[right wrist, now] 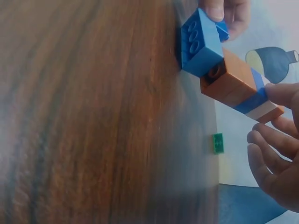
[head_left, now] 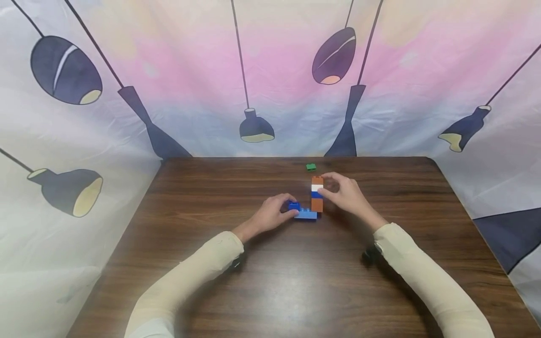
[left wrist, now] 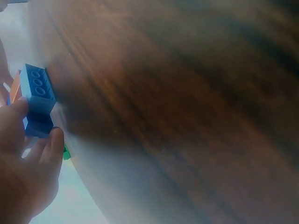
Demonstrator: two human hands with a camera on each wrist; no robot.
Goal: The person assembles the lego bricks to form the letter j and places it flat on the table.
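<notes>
My left hand [head_left: 270,214] pinches a dark blue toy brick [head_left: 293,205] and the end of a longer light blue brick [head_left: 306,214] below it. Thumb and fingers of my right hand [head_left: 347,192] grip the upper part of a brick stack [right wrist: 234,83]. That stack runs orange, dark blue, white and orange from bottom to top. Its lower orange brick [head_left: 317,205] meets the light blue brick's right end; whether they are joined I cannot tell. Both wrist views show hollow undersides, so the bricks are held up off the table.
A small green brick [head_left: 311,166] lies by the far edge of the brown wooden table [head_left: 220,183], beyond the stack. Behind the table hangs a cloth backdrop [head_left: 190,84] printed with dark lamps. A dark device [head_left: 370,256] sits beneath the right wrist.
</notes>
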